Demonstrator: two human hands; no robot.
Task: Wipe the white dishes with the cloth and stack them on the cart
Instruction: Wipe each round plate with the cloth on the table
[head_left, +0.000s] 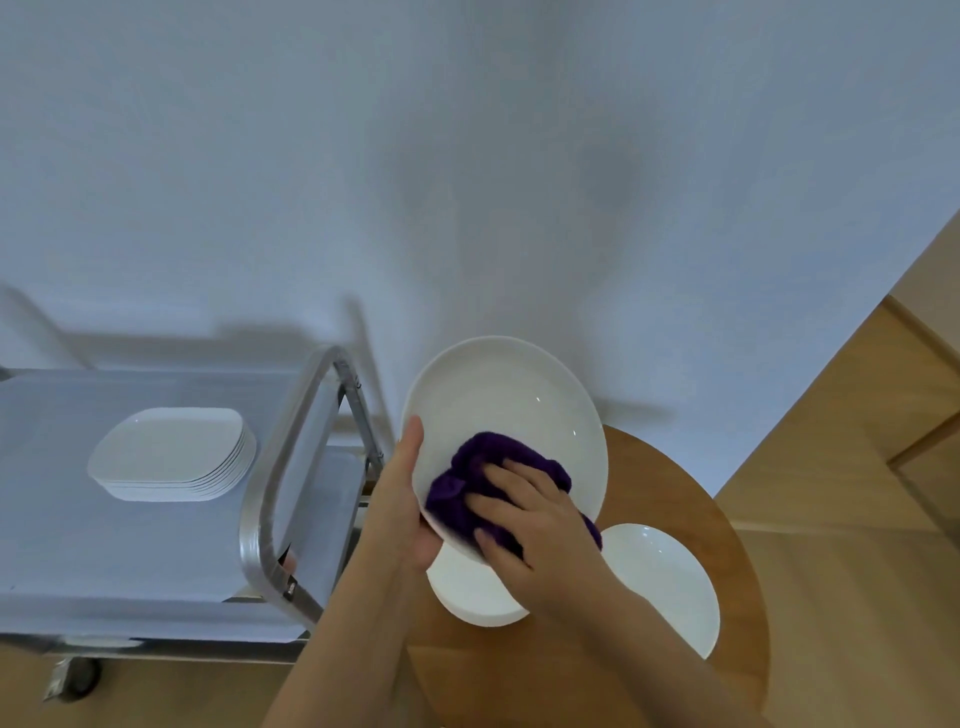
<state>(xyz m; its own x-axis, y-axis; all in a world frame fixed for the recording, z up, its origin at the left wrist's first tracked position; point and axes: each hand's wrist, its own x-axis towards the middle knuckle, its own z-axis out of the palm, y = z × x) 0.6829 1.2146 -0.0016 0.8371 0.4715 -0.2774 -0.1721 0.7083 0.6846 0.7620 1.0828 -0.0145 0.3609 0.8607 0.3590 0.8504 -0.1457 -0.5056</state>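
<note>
in the head view we see, just right of the frame's centre and low down, a round white plate (511, 415) held tilted above the worktop (691, 499), a round wooden top in the lower right. our left hand (402, 499) grips the plate's lower left rim, thumb lying straight up along the front edge and the fingers hidden behind the plate, so we cannot tell how far they curl. our right hand (519, 512) lies on a bunched purple cloth (470, 478) and presses it against the plate's inner face, fingers spread and bent lightly over the folds.

below the held plate, two more white dishes rest on the worktop: one (475, 592) partly hidden under our hands at lower centre, another (662, 582) toward the lower right, near the worktop's edge.

at the left of the frame stands the metal cart (291, 467) with a pale flat top and a looped handle rail. on that top, at middle left, sits a stack of white rounded-rectangle dishes (171, 454), well apart from our hands.
</note>
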